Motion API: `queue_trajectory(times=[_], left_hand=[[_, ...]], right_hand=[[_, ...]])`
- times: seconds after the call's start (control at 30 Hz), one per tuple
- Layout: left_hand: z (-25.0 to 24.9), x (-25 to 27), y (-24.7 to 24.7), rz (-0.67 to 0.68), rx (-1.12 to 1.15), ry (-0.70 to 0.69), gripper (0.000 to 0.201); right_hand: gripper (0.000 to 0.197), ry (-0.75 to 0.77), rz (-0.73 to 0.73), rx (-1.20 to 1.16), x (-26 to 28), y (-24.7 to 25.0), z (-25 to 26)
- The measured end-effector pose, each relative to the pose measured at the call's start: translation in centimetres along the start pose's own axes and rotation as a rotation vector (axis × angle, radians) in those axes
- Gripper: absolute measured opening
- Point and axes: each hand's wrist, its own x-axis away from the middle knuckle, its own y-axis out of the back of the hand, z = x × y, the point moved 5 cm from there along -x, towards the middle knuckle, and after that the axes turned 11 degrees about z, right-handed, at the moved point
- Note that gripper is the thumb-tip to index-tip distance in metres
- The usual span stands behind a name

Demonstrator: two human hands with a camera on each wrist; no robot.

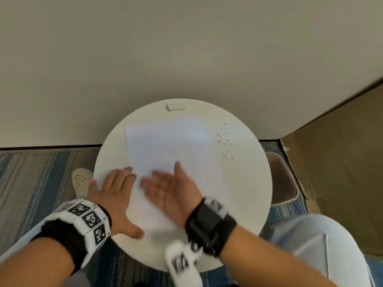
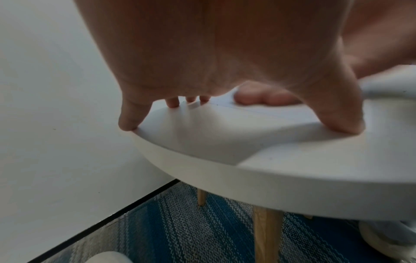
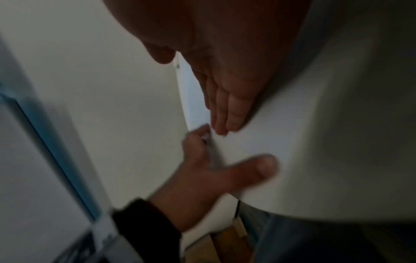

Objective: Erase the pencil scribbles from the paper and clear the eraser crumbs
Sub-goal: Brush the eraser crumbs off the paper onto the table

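Note:
A white sheet of paper (image 1: 165, 146) lies on the round white table (image 1: 248, 183). My left hand (image 1: 116, 189) lies flat with spread fingers on the paper's left edge, holding it down; in the left wrist view its fingertips (image 2: 346, 124) press on the tabletop. My right hand (image 1: 170, 187) is blurred, fingers straight, palm turned up on edge over the paper's lower middle. It holds nothing. Dark eraser crumbs (image 1: 226, 141) are scattered on the table to the right of the paper. A white eraser (image 1: 176, 108) lies at the table's far edge.
The table stands against a pale wall (image 1: 186, 48). A cardboard box (image 1: 342, 152) is on the right, with a brown bin (image 1: 284, 179) beside the table. Striped blue carpet (image 1: 41, 183) covers the floor; a shoe (image 1: 81, 181) shows at the left, my knee (image 1: 310, 245) at the right.

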Motion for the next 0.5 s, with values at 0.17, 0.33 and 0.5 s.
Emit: queue_trajectory(times=[0.17, 0.33, 0.5], left_hand=[[-0.1, 0.1, 0.0, -0.018, -0.014, 0.007, 0.137], [-0.1, -0.1, 0.1, -0.020, -0.010, 0.011, 0.139], [-0.1, -0.2, 0.0, -0.084, -0.017, 0.003, 0.131]], right_hand=[[0.063, 0.171, -0.196, -0.041, 2.1, 6.3, 4.7], [0.062, 0.303, -0.277, 0.027, 4.7, 6.2, 9.4], [0.072, -0.179, 0.075, 0.131, 7.2, 1.2, -7.5]])
